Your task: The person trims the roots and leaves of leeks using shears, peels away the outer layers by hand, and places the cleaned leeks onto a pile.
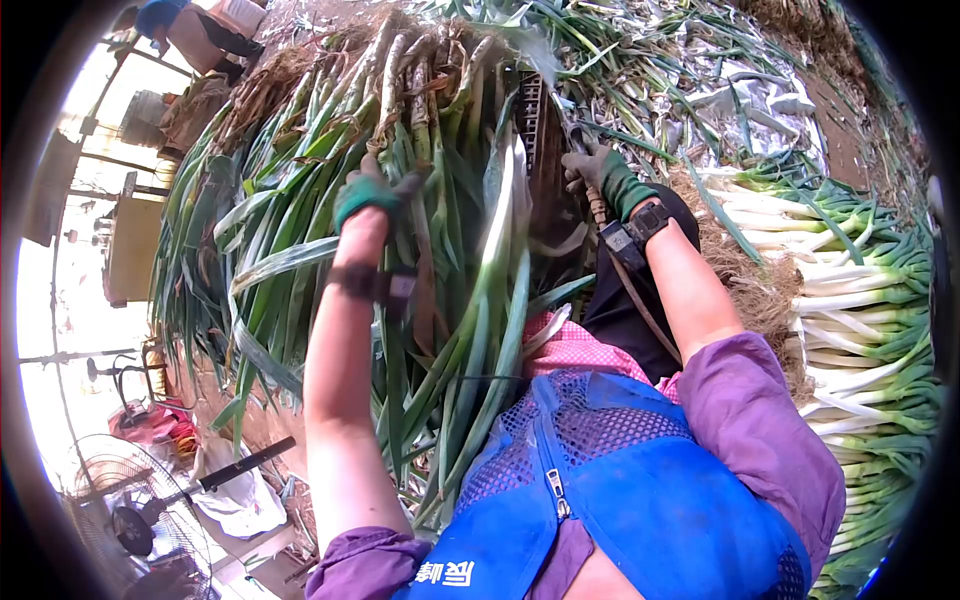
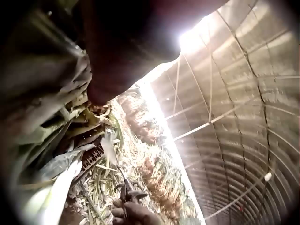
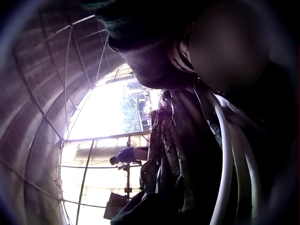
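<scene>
From my remote seat, the head view shows the right gloved hand (image 1: 605, 180) curled round a spray gun (image 1: 576, 138), its thin nozzle pointing away from the body toward pale mist. Just left of that hand lies a white-shanked leek (image 1: 498, 225), between both hands, its long axis running outward, white end farthest, green leaves trailing back toward the blue vest (image 1: 640, 480). The left gloved hand (image 1: 380, 193) rests over the unpeeled leek heap (image 1: 290, 210); I cannot tell whether its fingers grip anything. The right hand looks nearer the white shank.
</scene>
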{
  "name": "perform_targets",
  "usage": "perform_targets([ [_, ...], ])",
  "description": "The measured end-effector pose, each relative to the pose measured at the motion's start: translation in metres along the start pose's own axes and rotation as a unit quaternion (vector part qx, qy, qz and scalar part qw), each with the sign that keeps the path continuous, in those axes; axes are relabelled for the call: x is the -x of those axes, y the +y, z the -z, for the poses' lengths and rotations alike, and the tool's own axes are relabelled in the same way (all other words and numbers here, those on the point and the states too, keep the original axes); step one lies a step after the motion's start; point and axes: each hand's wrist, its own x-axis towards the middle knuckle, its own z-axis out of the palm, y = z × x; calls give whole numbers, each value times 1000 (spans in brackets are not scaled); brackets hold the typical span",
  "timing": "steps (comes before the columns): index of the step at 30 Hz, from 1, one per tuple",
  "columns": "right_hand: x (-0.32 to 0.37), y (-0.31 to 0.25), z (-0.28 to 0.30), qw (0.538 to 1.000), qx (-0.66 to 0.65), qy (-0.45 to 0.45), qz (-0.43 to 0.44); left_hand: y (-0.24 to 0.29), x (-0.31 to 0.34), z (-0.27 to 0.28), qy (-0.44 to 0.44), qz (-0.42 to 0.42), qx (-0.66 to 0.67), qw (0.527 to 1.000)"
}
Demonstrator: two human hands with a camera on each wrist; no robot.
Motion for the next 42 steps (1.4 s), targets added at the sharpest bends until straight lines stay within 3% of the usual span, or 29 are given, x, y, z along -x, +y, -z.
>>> perform_targets([
  [4,-2,1,1,1000,12,-11,-23,8,-15,-16,-2,35,-31,999],
  [8,-5,3,3,1000,5,-16,-24,-20,-25,2,-32,20,174,984],
  [9,-6,5,4,999,5,-16,-27,-20,-13,12,-25,9,160,987],
  [13,-9,8,5,999,7,-11,-29,-30,44,16,-47,-31,399,915],
  [18,0,0,1,1000,11,-13,-12,-21,96,-11,-127,8,503,855],
  [19,-4,4,1,1000,12,-14,-8,-42,78,-47,-126,-11,473,872],
  [21,-10,9,1,1000,14,-14,-8,-42,58,-63,-125,15,485,866],
  [23,-12,12,-1,1000,18,-14,-13,-10,59,-25,-72,6,366,928],
  [25,-9,6,-2,999,32,-16,-24,-3,33,-41,-106,-5,402,910],
  [28,-1,-3,-2,999,26,-1,-34,19,20,-50,-146,-21,308,940],
  [31,2,-6,0,1000,8,-2,-27,46,56,-22,-207,-50,561,800],
  [39,-17,16,7,996,87,2,5,65,139,28,-190,-159,656,713],
  [40,22,-27,2,988,154,6,-12,67,136,29,-211,-149,650,715],
  [42,11,-13,7,970,229,-7,74,69,124,14,-213,-134,656,712],
])
